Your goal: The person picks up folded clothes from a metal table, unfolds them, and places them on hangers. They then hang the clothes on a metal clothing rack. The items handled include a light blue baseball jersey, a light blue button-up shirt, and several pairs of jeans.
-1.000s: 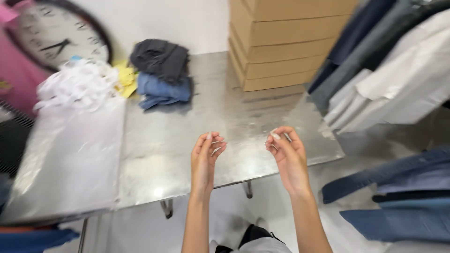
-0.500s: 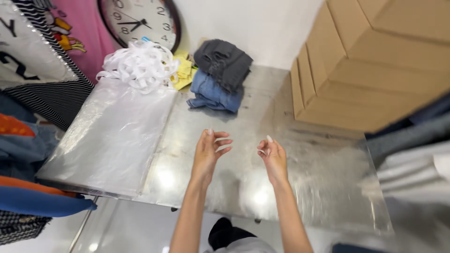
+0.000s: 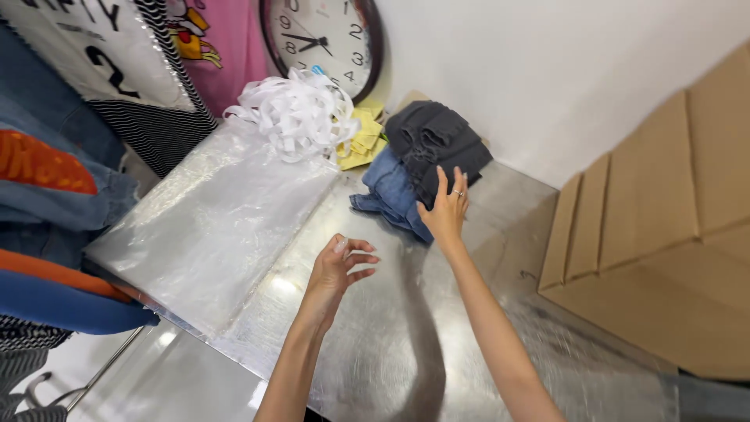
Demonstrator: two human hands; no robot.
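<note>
My right hand [image 3: 445,209] reaches across the metal table [image 3: 406,336] with its fingers spread, touching the near edge of a folded dark grey garment [image 3: 433,141] that lies on top of folded blue jeans [image 3: 388,191]. A ring shows on one finger. It grips nothing that I can see. My left hand [image 3: 337,270] hovers over the middle of the table, fingers loosely curled and apart, holding nothing.
A stack of clear plastic bags [image 3: 215,227] covers the table's left part, with a heap of white strips [image 3: 297,113] and a yellow cloth [image 3: 363,141] behind it. A wall clock [image 3: 324,39] hangs above. Cardboard boxes [image 3: 664,242] stand at right; hung clothes [image 3: 55,195] at left.
My view has swung left and closer to the table. My right hand has moved forward from mid-table onto the folded clothes. My left hand stays low over the table's middle.
</note>
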